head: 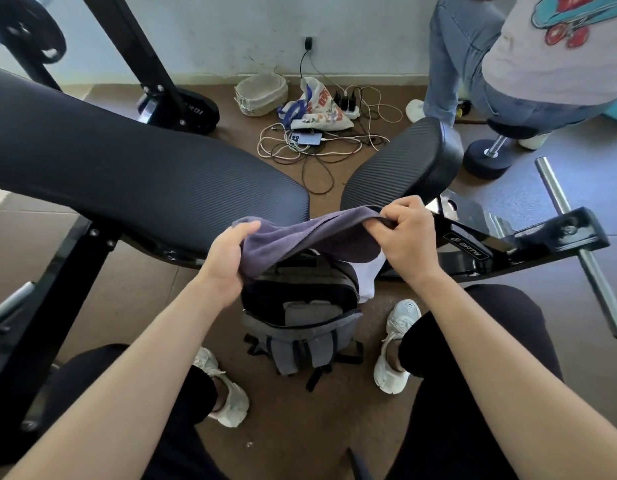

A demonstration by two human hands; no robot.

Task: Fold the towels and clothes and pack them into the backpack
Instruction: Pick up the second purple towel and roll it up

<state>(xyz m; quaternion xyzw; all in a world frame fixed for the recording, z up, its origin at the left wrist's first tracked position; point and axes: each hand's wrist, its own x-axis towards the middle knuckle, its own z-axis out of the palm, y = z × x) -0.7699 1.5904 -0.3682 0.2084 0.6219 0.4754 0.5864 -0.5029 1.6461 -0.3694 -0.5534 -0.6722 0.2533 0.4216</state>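
Pale, scuffed wall (230,29) across the far side, a plug in its socket (308,43), soft daylight on the brown floor (144,289). A black padded bench (127,161) sweeps in from the left, with its smaller seat pad (404,161) on the right. Far between them lie a woven basket (262,93), a printed bag (320,105) and tangled white cables (334,147), and far right a dumbbell (487,157) rests beside a person in jeans (456,64).

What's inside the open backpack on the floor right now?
A folded grey cloth sits in the backpack; the space around it looks dark. The purple towel, gripped by the left hand and right hand, covers the far part of the opening.
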